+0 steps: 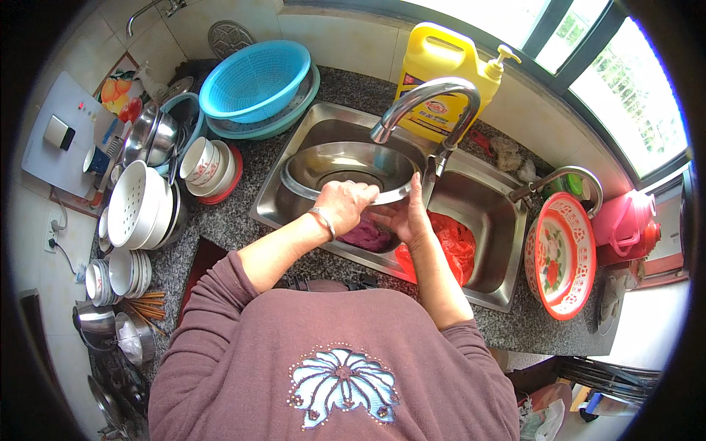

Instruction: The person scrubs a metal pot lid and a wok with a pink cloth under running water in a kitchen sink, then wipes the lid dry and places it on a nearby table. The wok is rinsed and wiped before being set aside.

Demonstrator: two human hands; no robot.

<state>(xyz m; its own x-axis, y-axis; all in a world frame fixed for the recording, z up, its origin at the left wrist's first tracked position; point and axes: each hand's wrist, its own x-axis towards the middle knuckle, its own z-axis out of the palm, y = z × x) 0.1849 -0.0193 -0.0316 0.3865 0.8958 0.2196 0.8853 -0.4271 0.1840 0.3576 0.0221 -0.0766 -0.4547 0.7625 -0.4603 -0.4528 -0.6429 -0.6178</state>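
A large stainless steel basin [353, 157] is tilted over the left bowl of a double steel sink [270, 187]. My left hand [346, 206] lies at its near rim, fingers curled; whether they grip the rim or only rest on it is unclear. My right hand [408, 218] holds the basin's right rim, thumb up along the edge and fingers underneath. A purple cloth [367, 236] lies below the basin in the left bowl. Beside my right wrist a red plastic bag [452, 245] hangs over the divider into the right bowl. The chrome faucet [427, 91] arches above the basin.
Behind the sink stands a yellow detergent jug [436, 82] with a pump. Blue plastic colanders [256, 82], stacked bowls [207, 165], a white colander [129, 206] and chopsticks [149, 308] crowd the left counter. A red-rimmed enamel basin [565, 256] leans at the right under a second tap [573, 173].
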